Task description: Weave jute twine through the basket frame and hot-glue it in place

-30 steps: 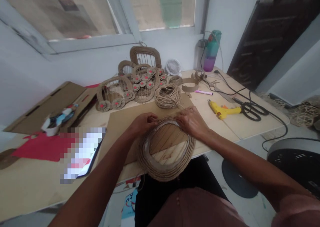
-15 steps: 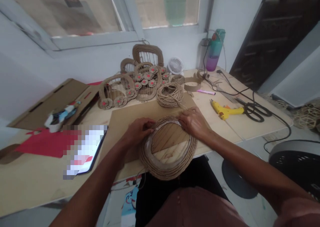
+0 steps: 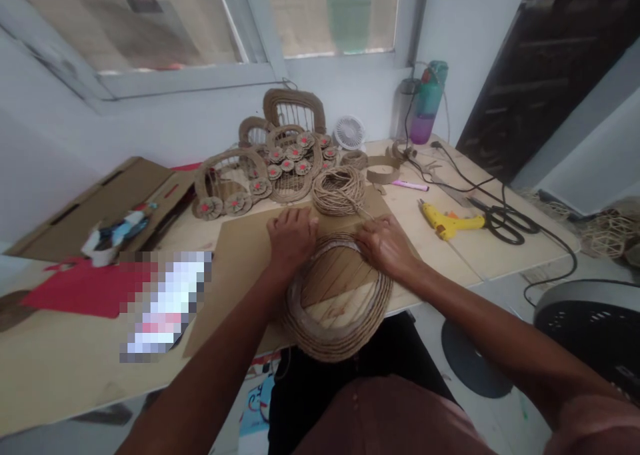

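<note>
An oval frame (image 3: 345, 345) wound with rows of brown jute rope rests at the table's front edge, its near side overhanging my lap. Thin cords run across its opening, and a pale band lines the inner rim. My left hand (image 3: 294, 238) is closed over the frame's upper left edge, fingers curled down and fingertips hidden. On the upper right rim, my right hand (image 3: 385, 245) pinches the rope where it meets the frame. That strand leads back to a rope coil (image 3: 340, 191) just behind. Under the frame lies a cardboard sheet (image 3: 240, 261).
Rope-wound frames with red-centred flowers (image 3: 295, 153) stand at the back, near a small white fan (image 3: 349, 132). To the right lie a yellow glue gun (image 3: 450, 221), scissors (image 3: 507, 221) and a pink pen (image 3: 411, 185). A blurred phone (image 3: 167, 308) and red sheet (image 3: 90, 288) are left.
My left hand has moved up and away from me along the frame's left edge, its knuckles now facing up. The right hand stays at the upper right rim with the rope.
</note>
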